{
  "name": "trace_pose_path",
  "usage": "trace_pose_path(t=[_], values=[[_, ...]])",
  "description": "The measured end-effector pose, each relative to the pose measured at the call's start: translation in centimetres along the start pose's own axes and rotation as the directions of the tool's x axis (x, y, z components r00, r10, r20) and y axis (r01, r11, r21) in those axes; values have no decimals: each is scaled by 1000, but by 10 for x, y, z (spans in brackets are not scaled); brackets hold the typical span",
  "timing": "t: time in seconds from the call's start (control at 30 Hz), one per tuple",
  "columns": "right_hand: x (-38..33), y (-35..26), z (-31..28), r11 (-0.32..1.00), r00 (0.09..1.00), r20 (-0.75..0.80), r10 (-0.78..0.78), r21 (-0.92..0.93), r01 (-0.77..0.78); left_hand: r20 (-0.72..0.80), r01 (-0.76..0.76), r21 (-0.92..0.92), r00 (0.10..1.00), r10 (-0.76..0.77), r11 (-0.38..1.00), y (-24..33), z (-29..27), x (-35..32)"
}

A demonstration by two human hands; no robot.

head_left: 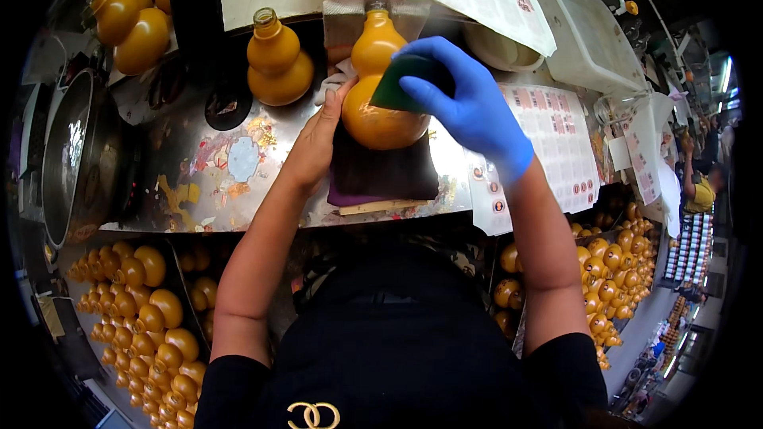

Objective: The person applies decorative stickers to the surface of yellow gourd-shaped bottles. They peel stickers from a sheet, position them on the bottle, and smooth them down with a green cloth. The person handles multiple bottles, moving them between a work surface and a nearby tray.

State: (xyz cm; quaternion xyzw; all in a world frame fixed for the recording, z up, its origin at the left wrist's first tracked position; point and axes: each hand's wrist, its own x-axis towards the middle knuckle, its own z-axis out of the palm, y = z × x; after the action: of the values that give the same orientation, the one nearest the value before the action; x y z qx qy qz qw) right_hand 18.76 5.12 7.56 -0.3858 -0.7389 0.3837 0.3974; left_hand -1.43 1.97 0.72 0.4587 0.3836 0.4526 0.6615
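Observation:
A glossy orange-yellow gourd-shaped bottle [385, 123] lies tilted on a dark folded cloth [381, 171], its neck pointing away from me. My bare left hand [323, 131] steadies it from the left, with a crumpled white cloth [337, 82] by the fingertips. In a blue glove, my right hand [469, 103] grips a dark green flat scraper [393, 89] and presses its edge against the bottle's lower bulb. The glove and scraper hide part of the bottle's right side. Another gourd-shaped bottle [280, 63] stands upright to the left.
Printed sticker sheets [548, 139] lie at the right, beside a clear plastic bin [584, 32]. A white bowl [501, 48] sits partly beneath a sheet. At the left are a black phone-like slab [199, 16] and a large metal pan [67, 159]. Crates of gourd bottles [151, 318] flank me below.

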Motion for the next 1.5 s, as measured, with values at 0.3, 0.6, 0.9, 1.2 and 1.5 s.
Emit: trace_pose_path(t=[0.3,0.6,0.9,1.2,1.5], values=[[25,22,-9,1000,1000,-20,18,-18,-19,-106,-73,15,992,74,997,6,20,18],[3,28,-12,946,989,99,113,295,-137,-98,-88,-78,992,80,993,-1,22,12],[6,32,-14,993,995,-76,58,103,-50,-85,-92,-5,992,91,996,4,23,13],[-23,44,1,926,945,-205,255,332,-178,-102,-35,117,994,47,993,-1,24,15],[-45,42,24,933,830,-482,280,341,-116,-142,3,137,990,17,991,-9,15,15]])
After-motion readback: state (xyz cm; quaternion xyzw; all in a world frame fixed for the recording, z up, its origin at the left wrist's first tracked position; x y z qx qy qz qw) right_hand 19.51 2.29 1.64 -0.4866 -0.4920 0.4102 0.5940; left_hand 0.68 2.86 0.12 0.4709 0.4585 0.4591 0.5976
